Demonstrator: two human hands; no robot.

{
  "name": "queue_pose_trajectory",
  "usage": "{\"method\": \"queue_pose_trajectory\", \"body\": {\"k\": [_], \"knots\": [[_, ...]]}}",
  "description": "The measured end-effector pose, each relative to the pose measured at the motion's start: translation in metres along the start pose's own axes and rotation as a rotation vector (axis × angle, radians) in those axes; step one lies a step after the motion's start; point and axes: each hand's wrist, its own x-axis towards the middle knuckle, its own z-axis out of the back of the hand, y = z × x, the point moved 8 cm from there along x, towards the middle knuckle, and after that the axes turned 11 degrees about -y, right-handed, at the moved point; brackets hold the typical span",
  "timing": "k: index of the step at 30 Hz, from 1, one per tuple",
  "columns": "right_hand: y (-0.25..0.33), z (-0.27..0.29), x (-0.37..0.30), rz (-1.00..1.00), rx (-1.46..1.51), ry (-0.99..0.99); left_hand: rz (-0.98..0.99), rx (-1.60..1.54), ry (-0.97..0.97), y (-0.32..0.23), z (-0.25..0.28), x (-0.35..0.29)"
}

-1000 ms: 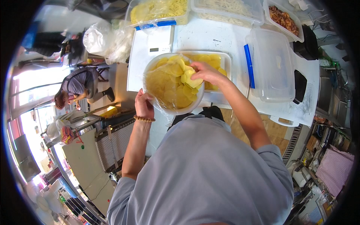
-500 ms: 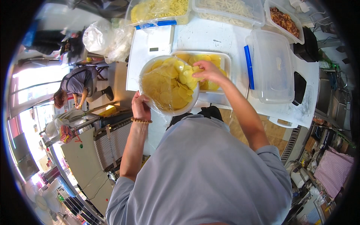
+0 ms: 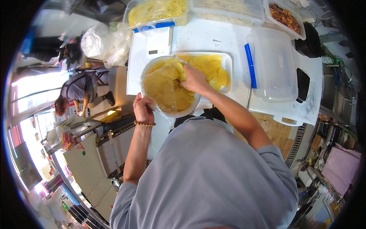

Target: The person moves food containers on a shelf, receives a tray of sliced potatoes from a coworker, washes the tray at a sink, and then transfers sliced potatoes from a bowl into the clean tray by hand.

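A white round bowl [image 3: 196,102] is full of thin, pale yellow slices [image 3: 167,86] that look like potato. Clear plastic film [image 3: 154,93] lies over its left part. My left hand [image 3: 142,108] is closed on the bowl's near left rim, with the film's edge under the fingers. My right hand [image 3: 193,81] is down in the right side of the bowl, fingers bent around some slices; its fingertips are partly hidden among them. Just behind the bowl sits a white rectangular tray [image 3: 230,72] with more of the same slices.
A white scale [image 3: 159,40] stands behind the bowl. Clear boxes of yellow noodles [image 3: 158,11] and white noodles [image 3: 228,9] line the far edge, beside a box of brown food [image 3: 284,18]. A translucent lid [image 3: 276,65] lies right. Another person [image 3: 80,89] bends down at left.
My right hand has moved left and down from the tray side, with slices at its fingertips, into the bowl. My left hand keeps its hold on the rim.
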Motion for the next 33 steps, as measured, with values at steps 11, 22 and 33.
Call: {"method": "queue_pose_trajectory", "body": {"k": [11,22,33], "knots": [[-0.082,0.025,0.023,-0.058,0.302,0.207,0.078,-0.111,0.043,-0.021,0.029,-0.007],[-0.098,0.043,-0.008,0.149,-0.099,-0.439,0.181,-0.443,0.110,0.001,0.105,0.006],[-0.051,0.075,-0.013,0.142,-0.077,-0.467,0.080,-0.613,0.036,0.020,0.138,0.052]]}}
